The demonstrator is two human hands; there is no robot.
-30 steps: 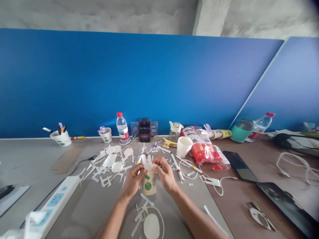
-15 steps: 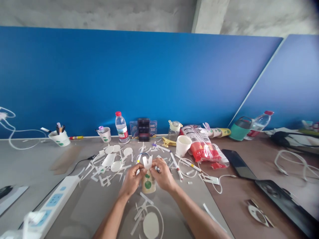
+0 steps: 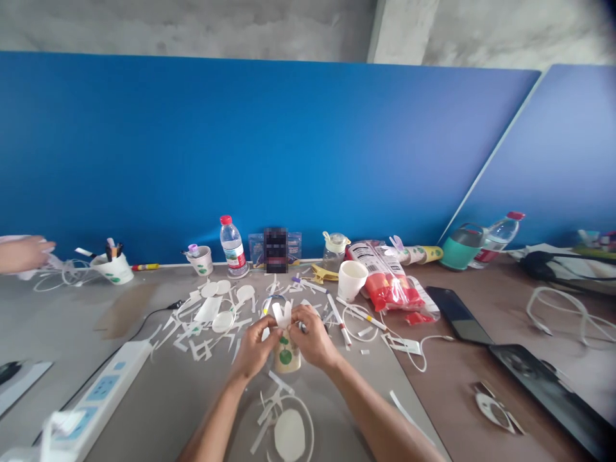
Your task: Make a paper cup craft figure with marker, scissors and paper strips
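The printed paper cup (image 3: pixel 287 359) stands upright on the desk (image 3: pixel 158 410). The left hand (image 3: pixel 257 350) and the right hand (image 3: pixel 312 337) hold its upper edge from both sides; their fingers are bent toward the thumbs, with hardly a gap. White strips (image 3: pixel 282 316) rise from this cup. Nearer the person than the cup lies a white disc (image 3: pixel 289 437); well to its left, another person's hand (image 3: pixel 24 254) appears.

Grey-and-brown desk (image 3: pixel 173 404), scattered white paper scraps (image 3: pixel 208 309), power strip (image 3: pixel 99 388), red-capped bottle (image 3: pixel 234 251), black phone (image 3: pixel 457 314)

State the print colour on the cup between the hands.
Green, on the tan cup; head view.
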